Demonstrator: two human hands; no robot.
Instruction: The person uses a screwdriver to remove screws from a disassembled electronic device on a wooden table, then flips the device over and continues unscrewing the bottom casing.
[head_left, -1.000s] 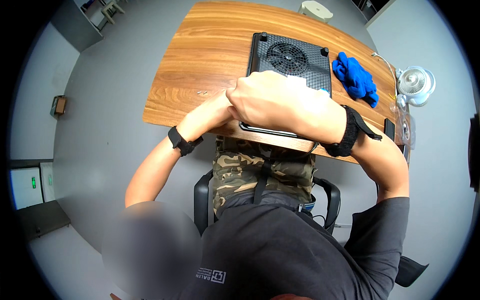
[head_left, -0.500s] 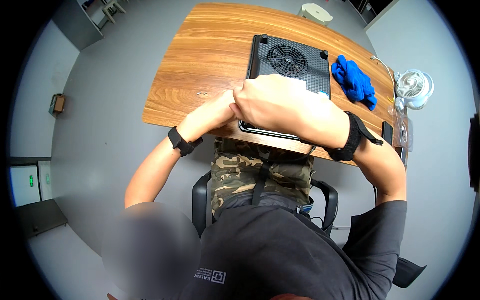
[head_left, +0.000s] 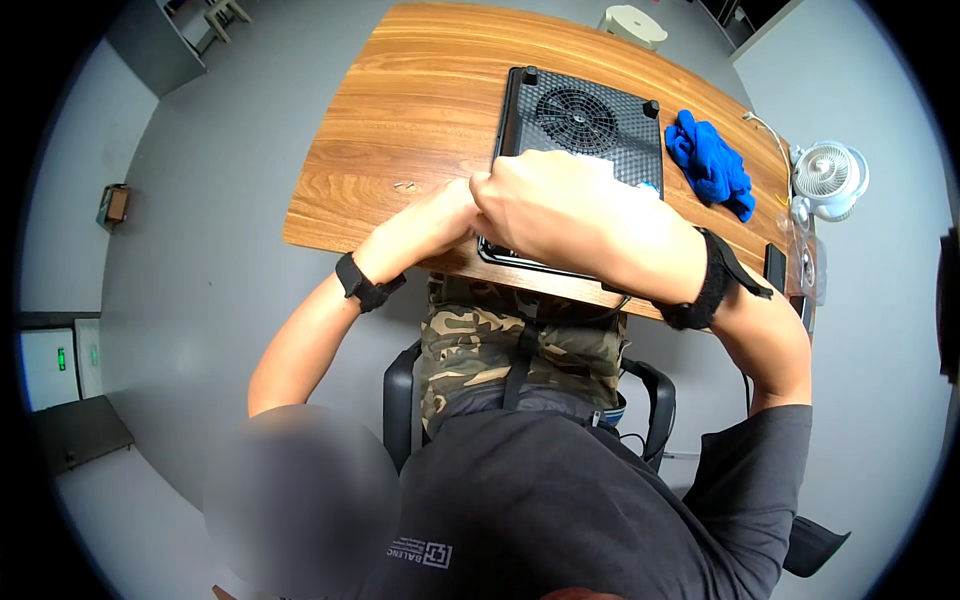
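A flat black appliance with a round vent grille and small feet (head_left: 600, 105), looking like an upturned induction cooker, lies on the table. Over its near left corner my right hand (head_left: 530, 200) is curled closed, back of the hand upward; whatever its fingers grip is hidden under it. My left hand (head_left: 440, 215) meets the right hand from the left at that same corner, its fingers covered by the right hand. Left of the appliance, a few small metal pieces, perhaps screws (head_left: 403, 186), lie on the wood. Both wrists wear black straps.
The wooden table (head_left: 400, 100) carries a crumpled blue cloth (head_left: 710, 165) right of the appliance. Farther right are a black flat object (head_left: 775, 262), a clear plastic tray (head_left: 808, 270) and a small white fan (head_left: 828, 178). A white stool (head_left: 632, 25) stands beyond the table.
My two hands stay together at the corner. The right hand and wrist have turned and shifted slightly, and its thumb, visible before, is now less distinct.
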